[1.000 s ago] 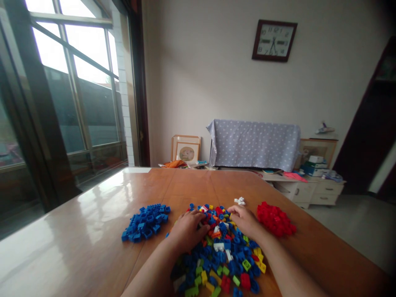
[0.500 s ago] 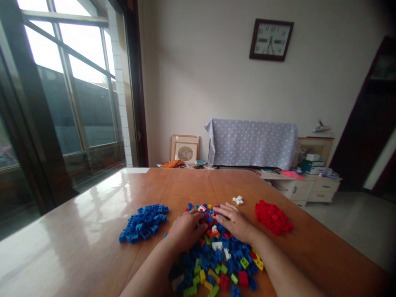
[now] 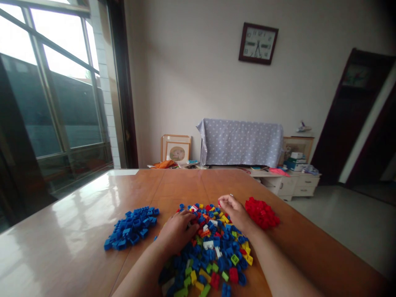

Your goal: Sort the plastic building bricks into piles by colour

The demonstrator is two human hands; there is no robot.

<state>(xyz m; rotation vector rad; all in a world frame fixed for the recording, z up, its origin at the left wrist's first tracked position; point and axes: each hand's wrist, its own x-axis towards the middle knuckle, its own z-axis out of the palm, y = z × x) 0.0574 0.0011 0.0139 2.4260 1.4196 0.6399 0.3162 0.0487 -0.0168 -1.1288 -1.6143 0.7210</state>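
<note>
A mixed heap of toy building bricks (image 3: 213,247) in blue, red, yellow, green, orange and white lies in front of me on the table. Over the heap's left side rests my left hand (image 3: 177,229), open, thumb and fingers apart, touching bricks. My right hand (image 3: 236,212) is raised at the heap's far right edge, its fingers pinched on a small red brick (image 3: 219,203) that is mostly covered. A pile of red bricks (image 3: 262,213) sits just right of that hand. Off to the left is a pile of blue bricks (image 3: 133,227).
The brown wooden table (image 3: 182,185) has a glossy top. Beyond its far edge stands a low white cabinet (image 3: 291,187) with a cloth-covered object (image 3: 241,142) on it. A clock (image 3: 258,44) hangs on the wall; windows are at left.
My right hand has left the heap's middle, moved toward the red pile and closed on a red brick. The left hand stays on the heap. My view has turned slightly right.
</note>
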